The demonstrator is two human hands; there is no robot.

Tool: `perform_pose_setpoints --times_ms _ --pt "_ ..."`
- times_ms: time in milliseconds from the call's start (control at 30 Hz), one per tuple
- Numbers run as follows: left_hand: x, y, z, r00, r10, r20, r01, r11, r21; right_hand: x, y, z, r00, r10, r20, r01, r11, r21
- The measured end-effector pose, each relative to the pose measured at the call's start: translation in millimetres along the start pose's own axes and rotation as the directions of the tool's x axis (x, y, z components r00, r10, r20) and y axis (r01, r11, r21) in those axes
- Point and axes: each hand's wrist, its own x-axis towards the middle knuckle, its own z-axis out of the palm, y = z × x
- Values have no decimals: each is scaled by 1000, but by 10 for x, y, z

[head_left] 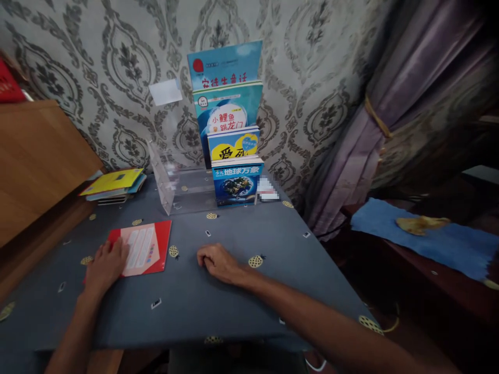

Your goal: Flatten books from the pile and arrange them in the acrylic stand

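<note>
My left hand (108, 264) lies flat on the left part of a red book (159, 244) with a pale pink panel of text, its fingers stretched over the cover. To the right, my right hand (218, 261) rests on the tablecloth with its fingers curled in and nothing visible in them. Beyond it stands a clear plastic book rack (161, 182). Several upright books fill the rack's right side in steps, from a blue book with a globe (236, 186) in front to a tall light-blue book (226, 65) at the back.
A small pile of books with a yellow one (113, 182) on top lies at the far left, near a wooden panel (42, 161). Patterned wallpaper backs the table. A purple curtain (351, 150) hangs right, beside a blue cloth (429, 244) on a separate surface.
</note>
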Motion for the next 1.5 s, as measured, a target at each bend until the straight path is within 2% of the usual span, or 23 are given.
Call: perform_pose_setpoints --times_ms 67,167,267,367,500,633,767,1033,1267,1500 --pt "-152 171 -94 999 -38 15 39 998 -39 -4 5 11 997 -28 -70 26 999 -39" --pt "-323 406 -213 999 5 34 -4 1000 -24 -9 -4 23 979 -111 -170 92 989 -113" --pt "-450 623 -306 999 33 17 -33 999 28 -22 -33 30 960 -189 -207 150 970 -191" --pt "-565 828 -397 997 71 -5 -70 994 83 -44 -69 42 947 -260 -188 205 941 -269" --pt "-679 1028 -478 989 149 -21 -146 985 88 -73 -114 65 924 -370 -97 316 883 -348" --pt "-726 1144 -464 975 216 -48 -214 976 50 -70 -135 49 917 -399 -14 357 837 -415" --pt "-753 1258 -425 952 296 -71 -296 955 14 -44 -119 -13 928 -373 -3 332 830 -449" --pt "-815 1496 -402 880 468 -76 -474 875 -95 -10 -69 -53 974 -226 26 210 846 -491" --pt "-748 1572 -426 854 510 -99 -519 849 -97 -64 26 -110 988 -142 65 156 842 -517" --pt "-734 1615 -442 848 520 -103 -526 849 -44 -86 52 -140 994 -73 84 107 845 -524"
